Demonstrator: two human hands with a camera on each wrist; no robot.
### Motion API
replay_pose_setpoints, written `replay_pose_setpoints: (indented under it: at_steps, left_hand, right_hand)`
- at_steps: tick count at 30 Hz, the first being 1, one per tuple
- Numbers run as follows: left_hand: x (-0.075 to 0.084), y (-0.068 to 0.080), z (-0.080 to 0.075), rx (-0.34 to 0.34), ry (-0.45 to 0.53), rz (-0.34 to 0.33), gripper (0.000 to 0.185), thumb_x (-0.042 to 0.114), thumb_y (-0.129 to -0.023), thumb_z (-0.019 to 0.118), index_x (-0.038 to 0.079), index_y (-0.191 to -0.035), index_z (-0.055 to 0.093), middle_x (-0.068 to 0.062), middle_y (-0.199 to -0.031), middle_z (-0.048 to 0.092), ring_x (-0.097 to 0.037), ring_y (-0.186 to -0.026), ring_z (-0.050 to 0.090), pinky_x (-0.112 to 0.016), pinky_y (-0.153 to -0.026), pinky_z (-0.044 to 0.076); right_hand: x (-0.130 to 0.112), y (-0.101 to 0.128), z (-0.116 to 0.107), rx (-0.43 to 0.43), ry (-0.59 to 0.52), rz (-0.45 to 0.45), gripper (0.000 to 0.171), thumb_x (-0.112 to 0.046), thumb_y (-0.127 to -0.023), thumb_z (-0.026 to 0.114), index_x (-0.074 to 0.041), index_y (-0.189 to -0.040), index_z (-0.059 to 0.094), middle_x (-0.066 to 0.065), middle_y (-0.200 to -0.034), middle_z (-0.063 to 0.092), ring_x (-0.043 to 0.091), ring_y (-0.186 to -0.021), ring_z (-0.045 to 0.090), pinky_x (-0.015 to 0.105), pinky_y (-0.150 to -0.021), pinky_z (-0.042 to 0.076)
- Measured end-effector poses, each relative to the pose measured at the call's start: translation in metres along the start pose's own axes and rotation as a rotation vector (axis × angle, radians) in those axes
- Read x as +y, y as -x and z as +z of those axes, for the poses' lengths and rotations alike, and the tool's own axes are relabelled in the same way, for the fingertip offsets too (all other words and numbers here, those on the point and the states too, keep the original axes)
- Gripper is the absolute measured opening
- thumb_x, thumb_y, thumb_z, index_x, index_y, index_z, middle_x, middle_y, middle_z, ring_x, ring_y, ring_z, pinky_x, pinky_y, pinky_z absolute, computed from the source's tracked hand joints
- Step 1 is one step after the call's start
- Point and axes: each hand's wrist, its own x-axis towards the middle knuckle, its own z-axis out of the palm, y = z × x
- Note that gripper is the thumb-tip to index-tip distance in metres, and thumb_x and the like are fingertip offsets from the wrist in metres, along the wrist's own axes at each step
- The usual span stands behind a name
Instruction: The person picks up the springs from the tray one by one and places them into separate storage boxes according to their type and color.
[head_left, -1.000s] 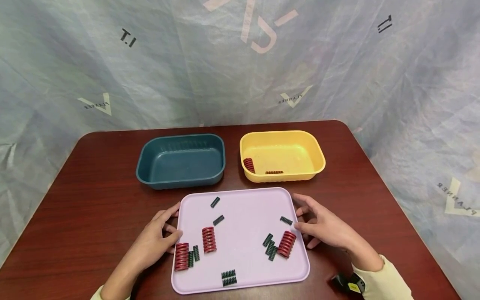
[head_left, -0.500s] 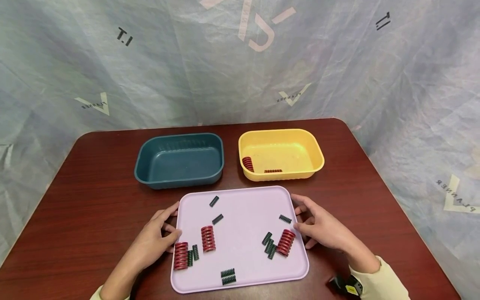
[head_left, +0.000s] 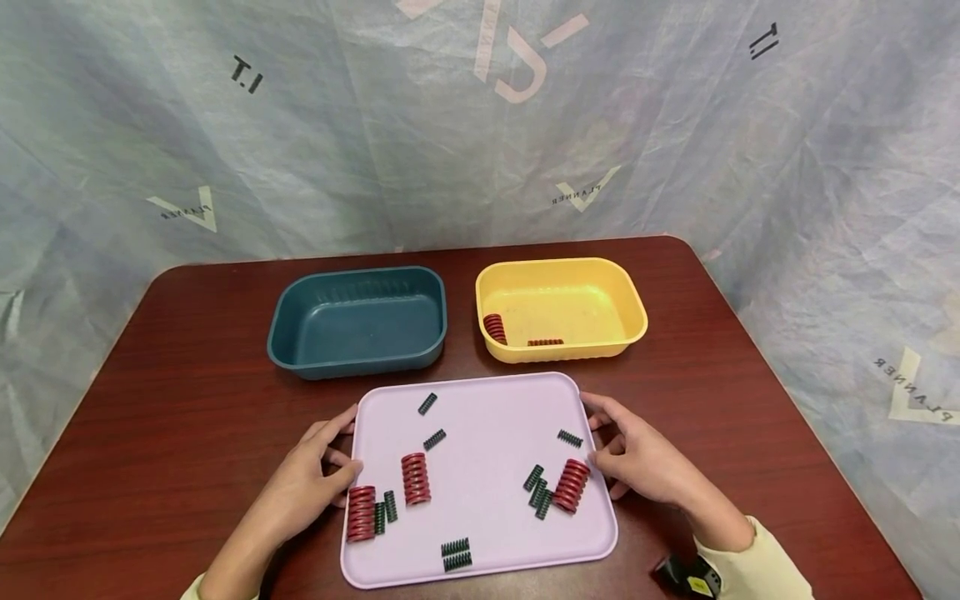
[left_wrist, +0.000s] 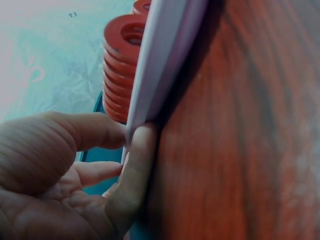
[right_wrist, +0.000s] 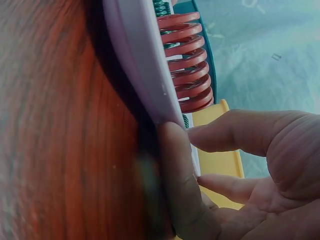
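A pale lilac tray (head_left: 487,467) lies on the table, bearing large red springs and several small dark green springs. My left hand (head_left: 303,479) grips the tray's left edge, thumb at the rim and fingers along its outer side, beside a red spring (head_left: 362,512). On the opposite edge, my right hand (head_left: 637,454) pinches the rim between thumb and fingers; the left wrist view shows the left thumb (left_wrist: 100,131) against the rim. Close to the right thumb lie a red spring (head_left: 572,486) and a green spring (head_left: 570,438). Another red spring (head_left: 416,478) lies left of centre.
Behind the tray stand a dark teal bin (head_left: 357,364) at left and a yellow bin (head_left: 562,354) at right. Two red springs show inside the yellow one. A black device (head_left: 678,575) is by the right sleeve. A grey cloth (head_left: 450,150) hangs behind the table.
The view has shifted very slightly. My right hand and forearm have shifted a little at the tray's edge; the left hand, tray and springs keep their places.
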Motion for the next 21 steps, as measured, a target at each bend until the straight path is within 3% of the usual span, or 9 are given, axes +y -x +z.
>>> replay_pose_setpoints:
  at_steps: [15,21]
  left_hand:
    - [0.007,0.0,-0.006,-0.037,0.005,-0.06,0.07,-0.003,-0.092,0.073,0.004,-0.154,0.043,-0.02,-0.137,0.05,-0.022,-0.089,0.066,-0.034,-0.053,0.06]
    - [0.02,-0.008,-0.018,-0.006,-0.057,0.033,0.059,0.001,-0.094,0.074,0.003,-0.148,0.05,-0.023,-0.134,0.056,-0.022,-0.088,0.068,-0.031,-0.056,0.061]
  right_hand:
    - [0.004,0.003,0.005,0.03,0.029,-0.006,0.079,0.012,-0.087,0.063,-0.007,-0.158,0.034,0.024,-0.125,0.045,0.024,-0.071,0.063,0.041,-0.043,0.057]
    - [0.004,0.002,0.004,0.042,0.032,-0.017,0.079,0.013,-0.086,0.062,-0.007,-0.158,0.034,0.024,-0.126,0.046,0.024,-0.071,0.063,0.042,-0.043,0.057]
